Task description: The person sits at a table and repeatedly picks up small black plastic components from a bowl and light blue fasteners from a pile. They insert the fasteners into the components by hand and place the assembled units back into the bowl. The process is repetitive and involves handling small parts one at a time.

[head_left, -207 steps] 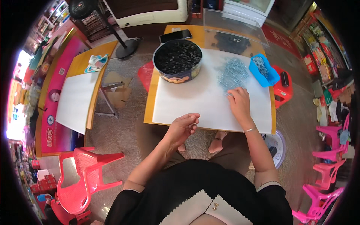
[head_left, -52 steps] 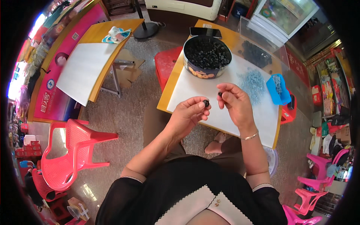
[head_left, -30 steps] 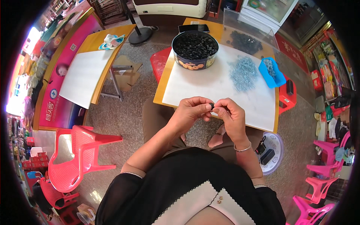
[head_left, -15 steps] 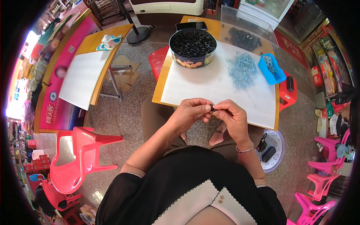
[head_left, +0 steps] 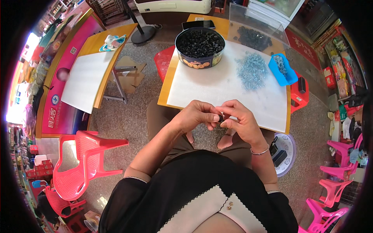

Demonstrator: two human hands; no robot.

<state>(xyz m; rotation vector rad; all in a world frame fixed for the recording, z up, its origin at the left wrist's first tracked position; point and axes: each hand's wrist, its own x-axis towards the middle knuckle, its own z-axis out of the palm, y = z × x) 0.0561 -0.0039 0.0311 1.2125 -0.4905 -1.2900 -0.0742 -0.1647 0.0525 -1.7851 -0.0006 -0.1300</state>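
Note:
Between my two hands, just past the near edge of the table, is a small black round piece (head_left: 220, 118). My left hand (head_left: 198, 115) pinches it between thumb and fingers. The fingers of my right hand (head_left: 239, 118) are bent together against its other side; whether a smaller part is in them I cannot make out. Beyond my hands a round tub (head_left: 200, 63) full of small black pieces (head_left: 200, 43) stands on the white-covered table (head_left: 194, 91). To its right lies a loose pile of small clear bluish pieces (head_left: 251, 72).
A blue tray (head_left: 285, 79) with more clear pieces sits at the table's right edge. Black pieces (head_left: 254, 39) lie in a clear box at the far right. A phone (head_left: 198, 25) lies behind the tub. A red chair (head_left: 83, 167) and a second table (head_left: 87, 79) stand left.
My right hand's fingers have shifted and lifted slightly around the black piece, and its wrist has moved a little right. My left hand keeps its pinch, slightly lower.

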